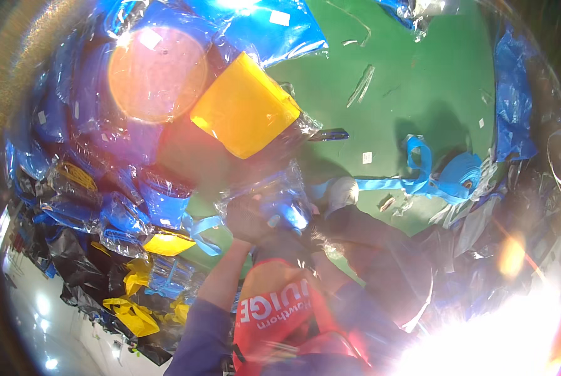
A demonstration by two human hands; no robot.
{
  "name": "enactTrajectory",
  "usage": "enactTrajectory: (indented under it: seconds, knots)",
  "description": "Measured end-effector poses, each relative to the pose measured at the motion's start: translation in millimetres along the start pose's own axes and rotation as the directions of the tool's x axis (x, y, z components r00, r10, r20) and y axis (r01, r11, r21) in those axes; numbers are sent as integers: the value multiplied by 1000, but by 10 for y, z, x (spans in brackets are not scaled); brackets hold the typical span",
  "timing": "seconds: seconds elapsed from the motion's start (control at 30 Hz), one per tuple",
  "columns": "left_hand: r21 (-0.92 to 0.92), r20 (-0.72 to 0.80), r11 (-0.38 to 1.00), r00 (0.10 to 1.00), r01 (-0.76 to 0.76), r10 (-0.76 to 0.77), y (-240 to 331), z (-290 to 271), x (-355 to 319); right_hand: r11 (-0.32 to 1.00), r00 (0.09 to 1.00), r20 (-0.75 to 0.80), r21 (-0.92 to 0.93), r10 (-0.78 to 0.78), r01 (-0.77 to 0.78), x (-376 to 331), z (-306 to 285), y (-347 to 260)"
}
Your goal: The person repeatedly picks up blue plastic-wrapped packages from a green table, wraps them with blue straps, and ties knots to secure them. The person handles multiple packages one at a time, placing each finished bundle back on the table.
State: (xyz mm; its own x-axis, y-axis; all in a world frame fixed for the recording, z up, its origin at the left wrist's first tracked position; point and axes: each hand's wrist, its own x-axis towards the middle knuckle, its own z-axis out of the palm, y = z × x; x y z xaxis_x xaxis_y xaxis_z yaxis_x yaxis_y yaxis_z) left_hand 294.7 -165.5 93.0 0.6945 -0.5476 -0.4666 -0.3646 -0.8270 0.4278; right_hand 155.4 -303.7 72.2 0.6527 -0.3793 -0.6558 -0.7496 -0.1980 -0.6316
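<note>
So both hands were up close to the chest here, bunched together on a clear plastic bag [274,194] with something blue folded inside it. The left hand [248,219] was closed around the bag's near-left edge, fingers wrapped in, probably to keep the slippery film from sliding. The right hand [315,235] sat just beside it on the near-right side, but it was dark and half hidden, so I couldn't tell if it was really gripping or just pressing against the bag.

The bag was held near the middle of the scene, above the green table [406,81], not lying on it. My guess is it was lifted so the opening stayed reachable from both sides.

A blue strap [393,185] ran right from the hands toward a heap of blue webbing [459,175] on the table. Far and just left of the bag, a yellow piece in clear wrap [243,113] lay tilted. Along the left sat a big pile of bagged blue items [124,207], stacked loosely, with yellow and black bags [130,313] nearer. Lens flare washed out the near-right corner.
</note>
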Motion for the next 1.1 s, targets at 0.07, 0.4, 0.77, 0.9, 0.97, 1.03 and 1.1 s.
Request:
enactTrajectory:
  seconds: [0.07,0.4,0.77,0.9,0.97,1.03,1.1]
  knots:
    - [20,-71,999,997,30,-29,-38,32,-81,979,999,-1,195,-54,54,-1,-115,-189]
    - [-730,-36,313,423,607,-905,-333,432,-451,723,788,7,-394,-616,568,702,17,-859]
    - [-710,-7,180,248,681,-969,-506,556,-178,748,865,-2,-504,-501,432,928,321,-699]
    - [-768,-65,211,255,604,-965,-509,606,-182,834,878,-126,-397,-462,383,978,407,-731]
    - [-751,24,138,235,646,-972,-525,675,-259,865,902,-101,-347,-419,362,966,398,-679]
    - [-743,37,189,321,642,-946,-613,788,-402,878,899,-125,-307,-419,367,963,301,-535]
    - [-568,-174,504,503,651,-846,-824,958,-603,983,935,-305,-30,-181,180,996,180,-283]
